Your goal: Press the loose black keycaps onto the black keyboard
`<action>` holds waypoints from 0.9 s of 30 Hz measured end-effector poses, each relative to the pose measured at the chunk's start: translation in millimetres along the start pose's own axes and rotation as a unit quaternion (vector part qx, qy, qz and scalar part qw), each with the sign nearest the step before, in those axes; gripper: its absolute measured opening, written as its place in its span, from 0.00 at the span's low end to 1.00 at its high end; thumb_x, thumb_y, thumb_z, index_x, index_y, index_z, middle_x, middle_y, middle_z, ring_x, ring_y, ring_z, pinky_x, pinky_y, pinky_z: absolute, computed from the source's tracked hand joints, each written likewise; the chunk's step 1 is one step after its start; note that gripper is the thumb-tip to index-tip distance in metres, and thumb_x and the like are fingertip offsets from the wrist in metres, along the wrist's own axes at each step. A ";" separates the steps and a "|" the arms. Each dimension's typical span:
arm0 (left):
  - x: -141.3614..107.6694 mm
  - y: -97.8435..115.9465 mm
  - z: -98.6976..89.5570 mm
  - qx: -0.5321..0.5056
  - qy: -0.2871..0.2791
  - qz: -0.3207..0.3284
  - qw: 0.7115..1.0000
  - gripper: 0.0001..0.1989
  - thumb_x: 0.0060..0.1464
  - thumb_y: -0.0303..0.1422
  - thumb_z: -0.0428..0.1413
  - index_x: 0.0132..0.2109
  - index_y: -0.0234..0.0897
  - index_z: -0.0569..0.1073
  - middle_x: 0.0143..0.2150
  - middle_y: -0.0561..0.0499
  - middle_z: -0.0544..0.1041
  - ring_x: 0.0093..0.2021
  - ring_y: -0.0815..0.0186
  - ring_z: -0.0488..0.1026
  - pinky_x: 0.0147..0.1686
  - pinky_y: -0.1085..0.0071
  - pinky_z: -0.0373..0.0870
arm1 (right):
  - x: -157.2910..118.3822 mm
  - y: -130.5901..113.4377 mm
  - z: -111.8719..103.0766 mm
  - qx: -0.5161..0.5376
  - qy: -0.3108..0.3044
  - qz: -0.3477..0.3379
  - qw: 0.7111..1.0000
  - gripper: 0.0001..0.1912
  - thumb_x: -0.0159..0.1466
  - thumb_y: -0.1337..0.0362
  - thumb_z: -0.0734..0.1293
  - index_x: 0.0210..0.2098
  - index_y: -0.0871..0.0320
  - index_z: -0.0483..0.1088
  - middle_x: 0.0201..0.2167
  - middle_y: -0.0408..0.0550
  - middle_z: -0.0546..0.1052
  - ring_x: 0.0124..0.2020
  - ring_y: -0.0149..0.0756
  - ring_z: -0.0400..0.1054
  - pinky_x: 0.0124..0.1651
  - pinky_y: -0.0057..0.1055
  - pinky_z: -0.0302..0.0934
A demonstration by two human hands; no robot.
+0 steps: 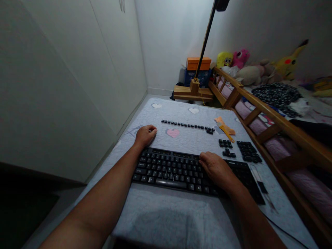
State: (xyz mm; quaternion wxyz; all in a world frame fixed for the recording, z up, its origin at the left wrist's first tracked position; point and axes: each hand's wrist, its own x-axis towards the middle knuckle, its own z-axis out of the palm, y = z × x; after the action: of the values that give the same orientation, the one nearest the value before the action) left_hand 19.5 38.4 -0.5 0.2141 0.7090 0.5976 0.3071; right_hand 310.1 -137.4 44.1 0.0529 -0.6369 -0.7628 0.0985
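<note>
A black keyboard (pixel 166 167) lies on the cloth-covered table (pixel 155 204). My left hand (pixel 145 136) rests just beyond its top left corner, fingers curled together; what they hold, if anything, is too small to name. Over the right part of the keys is my right hand (pixel 214 167), with its fingers bent and pressed together at the top edge; their tips are hard to make out. Behind the keyboard runs a row of loose black keycaps (pixel 185 125). More keycaps (pixel 225 143) sit in groups at the right, including a larger block (pixel 247 151).
An orange cloth (pixel 220 121) and a yellow-handled brush (pixel 228 134) lie at the back right. A slim tool (pixel 261 186) and a cable are right of the keyboard. The wooden bed rail (pixel 259 107) borders the right side, a white cabinet (pixel 103 86) the left.
</note>
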 end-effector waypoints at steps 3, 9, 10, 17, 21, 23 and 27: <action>0.6 -1.6 0.9 0.002 0.003 0.000 1.000 0.14 0.51 0.39 0.52 0.36 0.38 0.79 0.37 0.48 0.81 0.36 0.62 0.75 0.39 0.69 0.67 | -0.2 0.3 0.6 -0.003 0.002 -0.007 1.000 0.09 0.68 0.64 0.58 0.33 0.55 0.65 0.32 0.47 0.71 0.34 0.35 0.63 0.37 0.30 0.52; 1.6 -5.1 2.7 -0.002 0.007 0.013 1.000 0.15 0.51 0.40 0.52 0.36 0.38 0.79 0.37 0.48 0.81 0.36 0.61 0.75 0.39 0.68 0.67 | -0.3 1.1 1.5 -0.016 0.006 -0.010 1.000 0.08 0.68 0.64 0.58 0.32 0.55 0.64 0.32 0.47 0.71 0.35 0.36 0.63 0.38 0.30 0.52; 1.5 -4.8 2.6 -0.002 0.008 0.013 1.000 0.14 0.51 0.40 0.52 0.36 0.38 0.79 0.37 0.48 0.81 0.36 0.61 0.75 0.39 0.68 0.68 | -0.3 1.0 1.3 -0.018 0.006 -0.011 1.000 0.08 0.68 0.64 0.58 0.32 0.55 0.64 0.32 0.47 0.71 0.35 0.36 0.63 0.38 0.30 0.52; 0.0 -2.3 1.0 -0.005 0.002 0.011 1.000 0.15 0.51 0.40 0.51 0.36 0.37 0.79 0.37 0.48 0.81 0.36 0.61 0.75 0.40 0.68 0.67 | 0.1 2.3 1.7 -0.018 -0.003 -0.010 1.000 0.10 0.68 0.63 0.57 0.32 0.56 0.66 0.32 0.47 0.71 0.35 0.36 0.64 0.38 0.30 0.52; -0.1 -1.0 0.2 0.003 0.001 0.004 1.000 0.15 0.51 0.40 0.51 0.36 0.37 0.79 0.38 0.48 0.81 0.38 0.62 0.75 0.40 0.69 0.67 | 1.1 3.2 3.2 -0.022 -0.008 -0.005 1.000 0.11 0.68 0.63 0.57 0.32 0.56 0.67 0.32 0.47 0.71 0.35 0.35 0.64 0.38 0.29 0.52; 0.0 -0.8 0.1 0.002 -0.001 0.006 1.000 0.15 0.51 0.40 0.51 0.36 0.37 0.79 0.37 0.48 0.81 0.37 0.62 0.75 0.40 0.69 0.67 | 1.0 2.3 3.3 -0.030 -0.008 -0.003 1.000 0.11 0.68 0.63 0.57 0.33 0.57 0.68 0.32 0.47 0.71 0.35 0.35 0.64 0.38 0.29 0.52; 0.6 -2.0 0.9 -0.004 0.000 0.007 1.000 0.15 0.51 0.40 0.51 0.36 0.37 0.79 0.36 0.48 0.81 0.35 0.62 0.75 0.39 0.69 0.67 | 0.1 -0.6 2.9 -0.054 0.002 0.001 0.999 0.10 0.68 0.64 0.58 0.33 0.57 0.68 0.32 0.46 0.71 0.34 0.35 0.64 0.37 0.29 0.51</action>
State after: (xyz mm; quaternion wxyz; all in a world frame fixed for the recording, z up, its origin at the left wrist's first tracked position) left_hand 18.8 39.4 -2.4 0.2151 0.7125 0.5910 0.3110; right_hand 308.8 -137.7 41.4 0.0196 -0.6401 -0.7660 0.0557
